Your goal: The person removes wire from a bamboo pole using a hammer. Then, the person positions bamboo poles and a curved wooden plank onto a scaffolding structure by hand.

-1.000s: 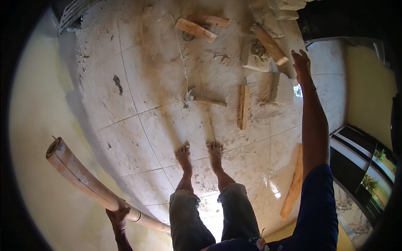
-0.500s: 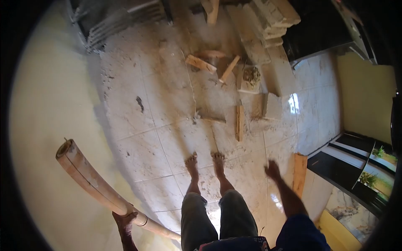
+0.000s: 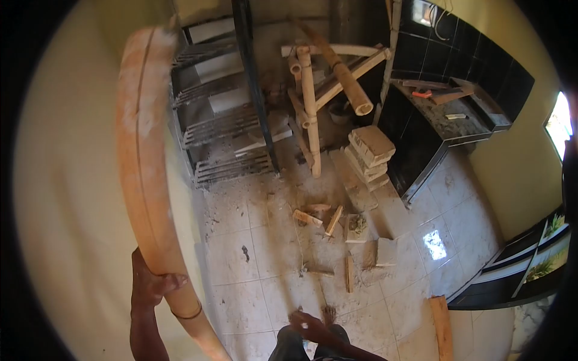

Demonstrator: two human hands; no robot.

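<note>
A thick bamboo pole (image 3: 146, 150) rises along the left side, its upper end close to the camera and its lower end running down past the bottom edge. My left hand (image 3: 158, 281) is wrapped round the pole near its lower part. My right hand (image 3: 308, 327) is low in front of my legs, over my knees and near one foot, touching no object that I can see. Its fingers are blurred, and whether they are spread or closed is unclear.
Wood pieces (image 3: 349, 274) and blocks (image 3: 386, 251) lie on the dusty tiles. Stacked blocks (image 3: 373, 145), a bamboo frame (image 3: 309, 102) and a metal rack (image 3: 229, 129) stand ahead. A counter (image 3: 442, 114) is at right, a plank (image 3: 442, 328) at lower right.
The view has tilted up, showing the rack, frame and counter. The pole in my left hand has swung more upright and nearer. My right hand has come down and inward from the right.
</note>
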